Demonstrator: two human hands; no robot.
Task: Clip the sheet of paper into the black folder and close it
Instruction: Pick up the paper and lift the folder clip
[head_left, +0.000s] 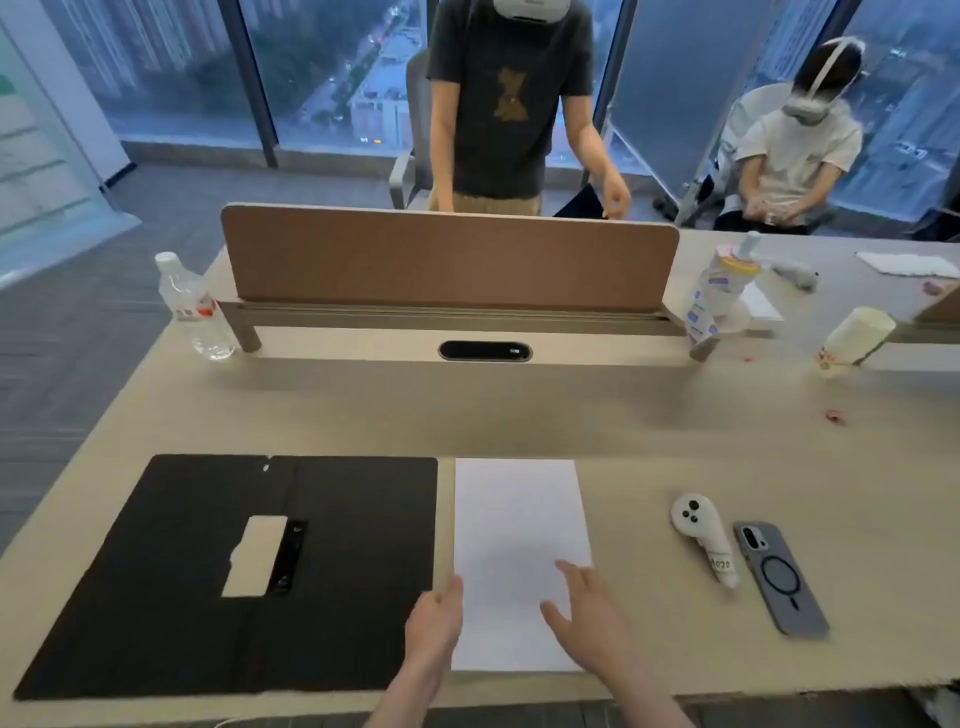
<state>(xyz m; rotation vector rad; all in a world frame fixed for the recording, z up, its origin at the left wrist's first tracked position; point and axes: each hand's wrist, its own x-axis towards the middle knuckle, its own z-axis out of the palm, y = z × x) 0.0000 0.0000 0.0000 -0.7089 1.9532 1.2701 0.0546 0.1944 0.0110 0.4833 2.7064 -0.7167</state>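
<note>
Both hands reach in from the near edge of the desk (363, 405) toward the sheet of paper (514, 525). Spread loosely with nothing in its grasp, the left hand (435, 618) has its fingertips at the sheet's left edge; whether they touch it cannot be told. With fingers apart and equally empty, the right hand (589, 618) lies over the sheet's lower right part.

That white sheet lies flat on the desk, its long side running away from the person. Just left of the sheet, almost touching it, the black folder (353, 571) lies opened flat, both covers spread on the desk. Near its middle fold sits a dark clip (291, 556) with a pale tab (257, 556) beside it.

Right of the sheet, apart from it, a white handheld controller (701, 535) lies on the desk, and a phone in a grey case (782, 579) lies just beyond that, camera side up.

Beyond the sheet, a brown divider panel (447, 260) stands across the desk. At the panel's left end stands a clear water bottle (195, 306); at its right end is a white bottle with a yellow collar (719, 291). Behind the panel stands a person in a dark T-shirt (509, 98), and right of that one sits a person in a white T-shirt (789, 156), both wearing headsets.
</note>
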